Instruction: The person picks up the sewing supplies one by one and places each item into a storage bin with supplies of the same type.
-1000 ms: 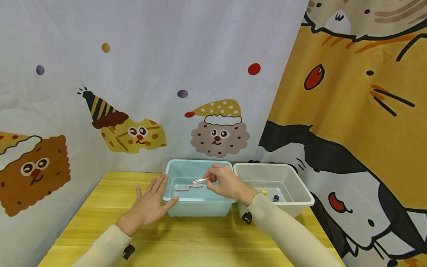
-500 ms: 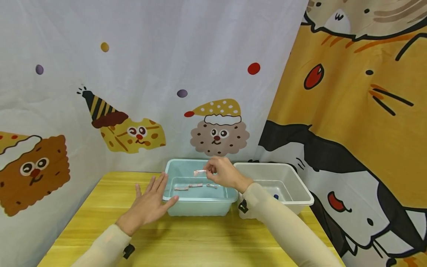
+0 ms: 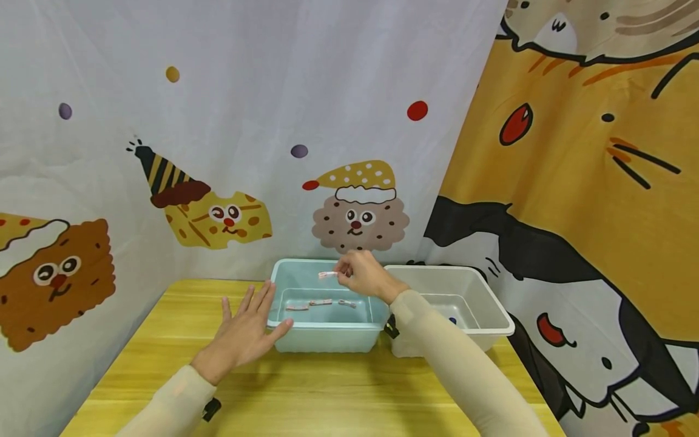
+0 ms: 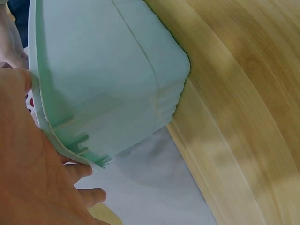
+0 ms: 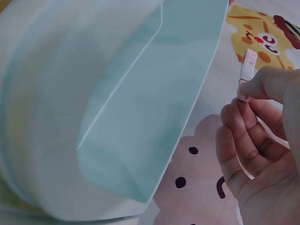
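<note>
My right hand (image 3: 364, 274) pinches a folded tape measure (image 3: 327, 275) between thumb and fingers, above the back part of a light blue bin (image 3: 327, 341). In the right wrist view the tape measure (image 5: 248, 65) is white with red numbers. Three similar small folded strips lie on the bin's floor: a left strip (image 3: 297, 308), a middle strip (image 3: 320, 302) and a right strip (image 3: 346, 303). My left hand (image 3: 240, 340) rests at the bin's left front corner, fingers spread and straight. Up close, the left hand (image 4: 37, 154) lies along the bin's rim (image 4: 41, 101).
A pale grey bin (image 3: 445, 346) stands right beside the blue one. A small dark blue item (image 3: 452, 320) lies in it, partly behind my right sleeve. Both bins stand on a wooden table (image 3: 306, 394), with a printed cloth (image 3: 229, 139) hanging behind.
My right hand has risen and moved toward the back with the tape measure. The right strip on the bin floor has come into sight. A yellow item in the grey bin is now hidden.
</note>
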Tool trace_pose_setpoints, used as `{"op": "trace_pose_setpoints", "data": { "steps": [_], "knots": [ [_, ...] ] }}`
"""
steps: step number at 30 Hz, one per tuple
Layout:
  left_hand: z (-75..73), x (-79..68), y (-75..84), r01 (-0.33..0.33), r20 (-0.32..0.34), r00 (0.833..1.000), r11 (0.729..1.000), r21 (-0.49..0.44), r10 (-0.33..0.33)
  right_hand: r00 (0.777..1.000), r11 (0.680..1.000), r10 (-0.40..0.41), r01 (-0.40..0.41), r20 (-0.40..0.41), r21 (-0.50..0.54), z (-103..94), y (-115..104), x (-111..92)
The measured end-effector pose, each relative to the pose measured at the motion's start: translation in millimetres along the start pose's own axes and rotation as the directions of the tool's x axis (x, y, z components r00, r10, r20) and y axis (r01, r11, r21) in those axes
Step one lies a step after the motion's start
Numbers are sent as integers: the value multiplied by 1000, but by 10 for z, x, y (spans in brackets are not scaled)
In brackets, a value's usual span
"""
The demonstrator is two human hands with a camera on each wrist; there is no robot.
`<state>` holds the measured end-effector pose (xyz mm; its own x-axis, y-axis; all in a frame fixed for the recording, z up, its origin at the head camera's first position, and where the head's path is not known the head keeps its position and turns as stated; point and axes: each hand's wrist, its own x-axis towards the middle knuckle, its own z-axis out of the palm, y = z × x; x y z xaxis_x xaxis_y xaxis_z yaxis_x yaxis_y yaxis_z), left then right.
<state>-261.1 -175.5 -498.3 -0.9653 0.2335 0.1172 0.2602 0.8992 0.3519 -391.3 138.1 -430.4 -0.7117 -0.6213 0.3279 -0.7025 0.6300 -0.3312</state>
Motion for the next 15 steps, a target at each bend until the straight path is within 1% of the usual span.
{"op": "trace_pose_setpoints", "data": {
  "steps": [8, 15],
  "knots": [
    [1, 4, -3, 0, -4, 1000, 1000, 1, 0, 998, 997, 63, -64, 23, 38, 35, 70, 68],
    [-6, 1, -7, -4, -8, 1000, 1000, -5, 4, 996, 995, 87, -88, 35, 42, 57, 106, 101]
  ]
}}
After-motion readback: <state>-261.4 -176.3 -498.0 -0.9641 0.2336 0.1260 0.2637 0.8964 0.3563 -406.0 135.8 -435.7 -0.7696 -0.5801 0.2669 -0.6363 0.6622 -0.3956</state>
